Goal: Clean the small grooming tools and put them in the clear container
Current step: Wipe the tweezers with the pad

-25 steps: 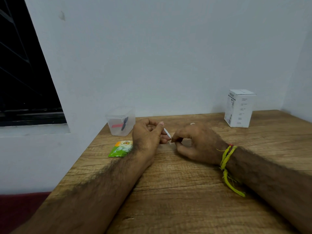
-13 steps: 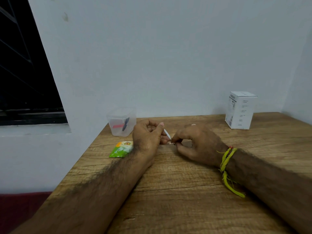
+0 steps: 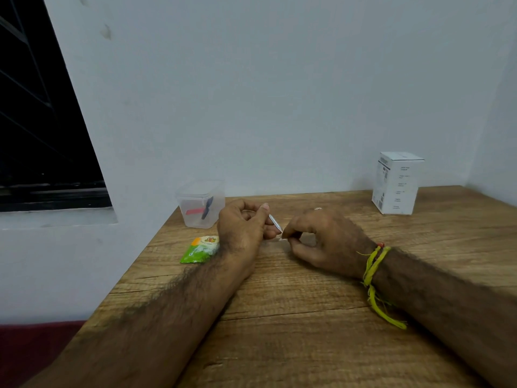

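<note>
My left hand (image 3: 242, 228) is closed around a thin silver grooming tool (image 3: 275, 222) whose tip sticks out toward the right. My right hand (image 3: 326, 238) pinches a small white wipe (image 3: 281, 238) at that tip, thumb and forefinger together. Both hands rest on the wooden table (image 3: 307, 317). The clear container (image 3: 200, 203) stands at the table's back left, behind my left hand; a pink tool (image 3: 195, 211) and a dark tool (image 3: 208, 207) are inside it.
A green and orange sachet (image 3: 200, 249) lies on the table just left of my left wrist. A white carton (image 3: 397, 182) stands at the back right near the wall. The table's left edge runs close to the sachet. A yellow thread band circles my right wrist.
The hands stay together at the tool's tip with only slight finger motion. The camera view has shifted a little; nothing was picked up or let go.
</note>
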